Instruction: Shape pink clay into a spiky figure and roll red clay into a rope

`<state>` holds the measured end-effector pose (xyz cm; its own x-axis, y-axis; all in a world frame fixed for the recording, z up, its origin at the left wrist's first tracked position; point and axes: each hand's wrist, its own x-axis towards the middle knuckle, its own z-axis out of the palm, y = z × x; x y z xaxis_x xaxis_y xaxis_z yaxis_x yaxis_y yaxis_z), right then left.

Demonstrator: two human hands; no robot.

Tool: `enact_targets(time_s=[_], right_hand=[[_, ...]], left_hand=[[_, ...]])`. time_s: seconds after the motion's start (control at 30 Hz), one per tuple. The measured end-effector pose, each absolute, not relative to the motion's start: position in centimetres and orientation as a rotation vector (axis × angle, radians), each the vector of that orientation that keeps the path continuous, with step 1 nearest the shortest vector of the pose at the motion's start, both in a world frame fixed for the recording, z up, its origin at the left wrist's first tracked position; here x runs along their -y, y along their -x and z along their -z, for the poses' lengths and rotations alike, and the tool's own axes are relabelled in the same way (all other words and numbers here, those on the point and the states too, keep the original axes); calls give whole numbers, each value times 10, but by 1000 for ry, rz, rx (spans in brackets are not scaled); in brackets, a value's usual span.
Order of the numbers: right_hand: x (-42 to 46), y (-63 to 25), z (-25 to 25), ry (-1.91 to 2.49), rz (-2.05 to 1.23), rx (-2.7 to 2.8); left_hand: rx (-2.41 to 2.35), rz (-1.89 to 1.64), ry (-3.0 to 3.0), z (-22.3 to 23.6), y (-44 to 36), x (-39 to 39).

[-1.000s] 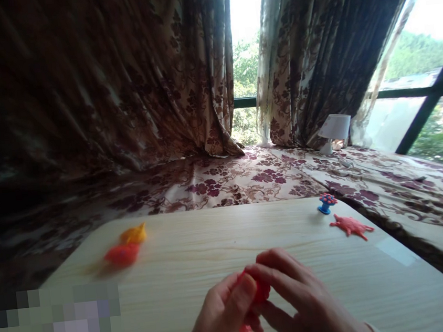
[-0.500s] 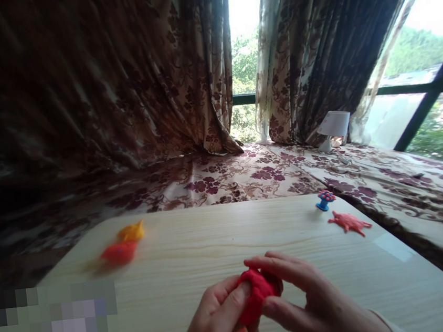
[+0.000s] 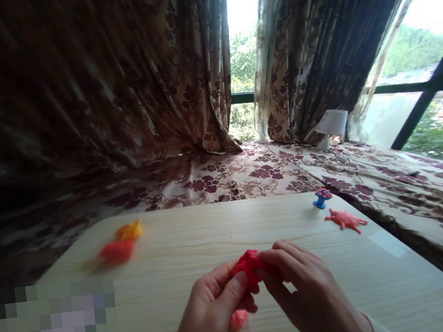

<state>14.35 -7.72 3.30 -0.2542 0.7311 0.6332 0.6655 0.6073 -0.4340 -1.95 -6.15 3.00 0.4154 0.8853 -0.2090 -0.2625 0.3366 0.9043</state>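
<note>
A lump of red modelling clay point(image 3: 250, 267) is held between both hands above the table. My left hand point(image 3: 214, 306) grips it from the left, thumb pressed on its near side. From the right, my right hand point(image 3: 307, 286) pinches the clay's edge between thumb and fingers. A smaller pinkish-red lump of clay point(image 3: 238, 319) lies on the table just below, partly behind the left fingers.
The light wood-grain table point(image 3: 197, 232) carries a blurred red piece point(image 3: 116, 252) and a yellow piece point(image 3: 130, 230) at the left. Far right stand a blue mushroom-like figure point(image 3: 322, 197) and a flat pink splayed shape point(image 3: 346, 219). A white lamp point(image 3: 331, 122) sits behind.
Both hands have risen slightly with the red clay. My right fingers have closed in on its edge. The small lump on the table now shows more.
</note>
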Motion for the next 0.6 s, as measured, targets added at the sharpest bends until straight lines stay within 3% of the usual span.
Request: enact_targets(time_s=[0.3, 0.6], right_hand=[[80, -139, -36, 985, -339, 2050], [83, -139, -38, 1049, -317, 1894]], left_hand=[[-857, -977, -978, -35, 17, 63], [-785, -915, -1085, -38, 22, 59]])
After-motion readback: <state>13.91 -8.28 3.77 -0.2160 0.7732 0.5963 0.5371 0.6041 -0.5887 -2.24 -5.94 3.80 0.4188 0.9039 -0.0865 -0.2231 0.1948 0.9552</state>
